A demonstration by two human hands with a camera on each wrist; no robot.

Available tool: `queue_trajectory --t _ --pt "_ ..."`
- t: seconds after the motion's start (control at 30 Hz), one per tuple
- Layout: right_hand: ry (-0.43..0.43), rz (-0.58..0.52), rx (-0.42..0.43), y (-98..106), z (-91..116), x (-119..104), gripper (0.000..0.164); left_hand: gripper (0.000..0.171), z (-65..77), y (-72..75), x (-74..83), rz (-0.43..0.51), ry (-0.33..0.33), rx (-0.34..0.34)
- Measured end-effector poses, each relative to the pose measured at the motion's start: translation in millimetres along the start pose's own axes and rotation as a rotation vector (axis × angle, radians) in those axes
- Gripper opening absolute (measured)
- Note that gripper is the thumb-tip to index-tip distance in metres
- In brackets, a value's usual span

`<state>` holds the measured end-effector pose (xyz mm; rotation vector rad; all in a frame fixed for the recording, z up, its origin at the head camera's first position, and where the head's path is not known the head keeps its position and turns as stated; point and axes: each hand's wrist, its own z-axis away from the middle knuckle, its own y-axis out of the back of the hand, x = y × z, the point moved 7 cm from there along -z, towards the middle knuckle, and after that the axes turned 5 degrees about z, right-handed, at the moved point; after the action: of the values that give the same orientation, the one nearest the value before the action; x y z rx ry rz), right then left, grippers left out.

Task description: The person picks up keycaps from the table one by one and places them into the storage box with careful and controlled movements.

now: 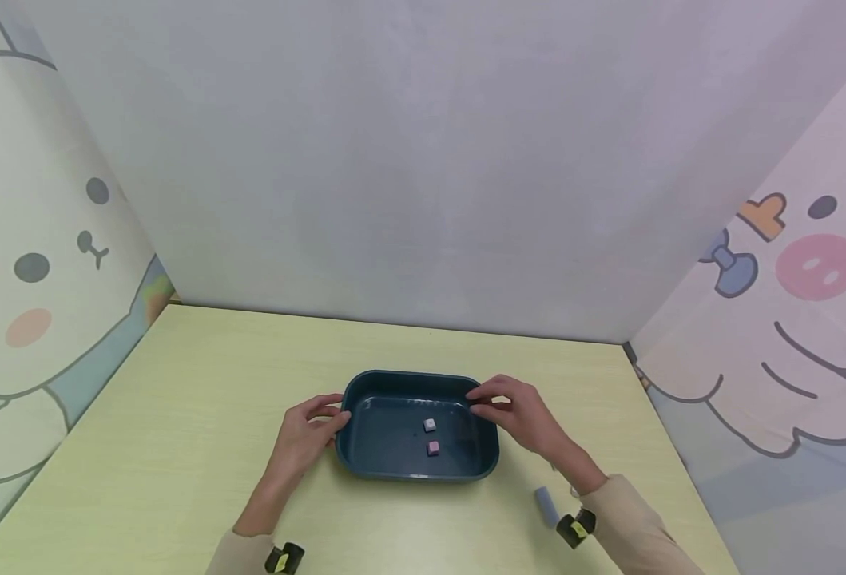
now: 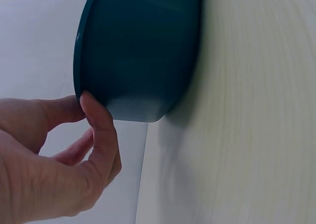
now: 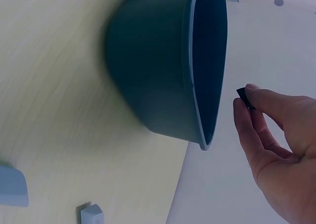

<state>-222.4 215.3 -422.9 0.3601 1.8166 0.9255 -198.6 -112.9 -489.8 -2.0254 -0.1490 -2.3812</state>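
Observation:
A dark teal plastic tray (image 1: 387, 451) with raised walls is on the table in the head view. Its left rim is pinched between the thumb and fingers of my left hand (image 1: 306, 435); the left wrist view shows this grip on the tray wall (image 2: 138, 51). My right hand (image 1: 514, 411) is over the tray's right end. Between its thumb and fingertips it pinches a small black keycap (image 3: 245, 98), just off the rim in the right wrist view. Inside the tray lie a whitish keycap (image 1: 429, 425) and a pink keycap (image 1: 433, 448).
A long blue-grey keycap (image 1: 546, 507) lies on the pale wood-grain table (image 1: 200, 447), near my right wrist. Close to it, a small light grey keycap (image 3: 92, 214) shows in the right wrist view. Curtain-like walls with cartoon animals border the table at the sides.

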Motion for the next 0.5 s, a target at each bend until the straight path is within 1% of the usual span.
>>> queue_trajectory --t 0.2,0.3,0.5 --pt "0.000 0.016 -0.019 -5 -4 -3 0.021 0.039 0.6 0.7 -0.7 -0.002 -0.005 -0.004" --pt "0.020 0.014 -0.022 -8 -6 -5 0.021 0.041 0.8 0.9 -0.9 0.000 0.000 -0.005" --pt "0.069 -0.004 -0.029 -13 -10 -10 0.020 0.037 3.1 1.5 2.9 -0.005 -0.003 -0.003"
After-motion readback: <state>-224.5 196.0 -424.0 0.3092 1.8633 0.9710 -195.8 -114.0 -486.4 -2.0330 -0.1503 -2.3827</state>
